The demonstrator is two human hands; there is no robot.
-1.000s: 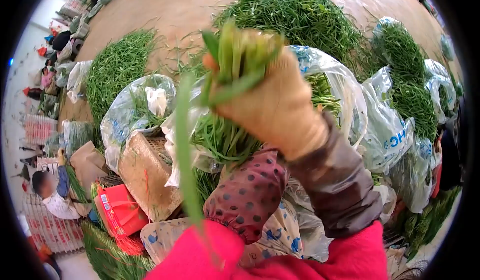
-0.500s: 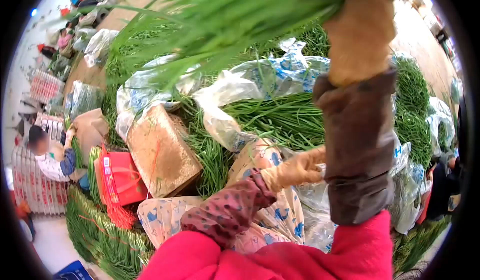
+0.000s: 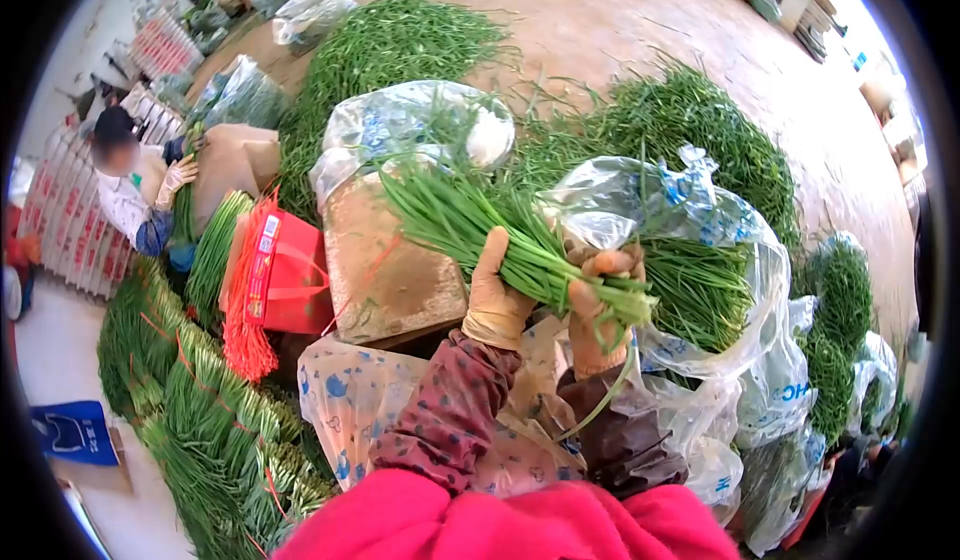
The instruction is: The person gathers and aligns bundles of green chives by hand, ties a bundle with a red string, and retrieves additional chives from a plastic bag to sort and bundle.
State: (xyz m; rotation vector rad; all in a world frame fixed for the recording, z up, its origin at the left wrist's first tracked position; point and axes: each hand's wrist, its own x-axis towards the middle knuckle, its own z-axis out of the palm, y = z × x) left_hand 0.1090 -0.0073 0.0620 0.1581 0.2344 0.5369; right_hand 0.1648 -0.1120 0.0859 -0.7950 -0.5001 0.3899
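A bunch of garlic chives (image 3: 480,230) is held in front of me above my lap, its leaf tips to the upper left and its pale cut ends to the right. My left hand (image 3: 497,295), in a tan glove, grips the bunch near its middle with the thumb over the stems. The gloved right hand (image 3: 598,310) is closed round the stem end, fingers curled over the top. One loose stalk (image 3: 600,400) dangles beneath the right hand. Just right of it, more chives (image 3: 695,290) lie inside an opened clear plastic bag (image 3: 765,310).
A brown box (image 3: 385,270) stands left of my hands beside a red box (image 3: 297,272) with orange-red ties (image 3: 250,330). Tied bundles (image 3: 200,410) are stacked at lower left. Leaf heaps (image 3: 700,130) cover the floor ahead. A co-worker (image 3: 135,180) handles stalks at left.
My right hand has come down from high up with the chives, which were blurred by motion. The left hand, previously without chives, now grips the bunch too. The view has shifted.
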